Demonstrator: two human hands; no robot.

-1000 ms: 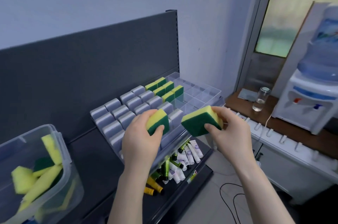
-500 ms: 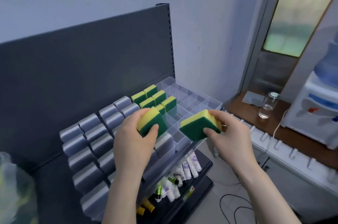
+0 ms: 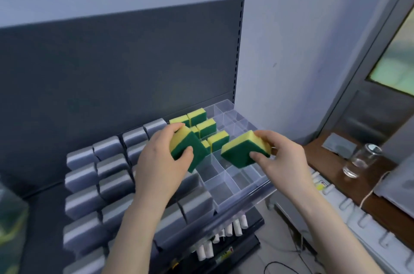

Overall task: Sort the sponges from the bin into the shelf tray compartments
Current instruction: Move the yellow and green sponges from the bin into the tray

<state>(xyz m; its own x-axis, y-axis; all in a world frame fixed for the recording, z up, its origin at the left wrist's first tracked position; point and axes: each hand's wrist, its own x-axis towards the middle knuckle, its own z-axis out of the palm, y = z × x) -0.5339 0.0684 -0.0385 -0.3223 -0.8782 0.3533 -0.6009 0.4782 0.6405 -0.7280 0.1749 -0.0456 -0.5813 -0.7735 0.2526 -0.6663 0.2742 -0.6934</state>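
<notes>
1. Here the fingers (image 3: 184, 154) of the left hand (image 3: 156, 163) are curled round one sponge (image 3: 198, 145). The thumb lies on its dark green face and the other fingers wrap over its yellow foam side. The sponge is tilted, with one corner pointing down.
2. The right hand (image 3: 283, 158) pinches a second sponge (image 3: 243, 150) in much the same way, thumb on the green face and fingertips on the yellow side beyond it.
3. Both held sponges are in the air, apart from each other, over the clear shelf tray (image 3: 247, 196). The second sponge hangs above bare compartments near the tray's front right corner.
4. Just behind the hands, a cluster of stowed sponges (image 3: 207, 127) stands on edge in compartments toward the tray's back edge, yellow on top and green facing forward.
5. Grey blocks (image 3: 107, 148) fill the rows from the tray's middle out to its left edge.
6. A dark back panel (image 3: 112, 67) rises behind the tray, and white tubes (image 3: 226, 232) lie on the lower shelf beneath its front edge.
7. The bin (image 3: 11, 217) is a blur at the lower left, with yellow and green showing through its wall.
8. Well to the right, a drinking glass (image 3: 360, 159) stands upright on a brown wooden bench (image 3: 324, 166).
</notes>
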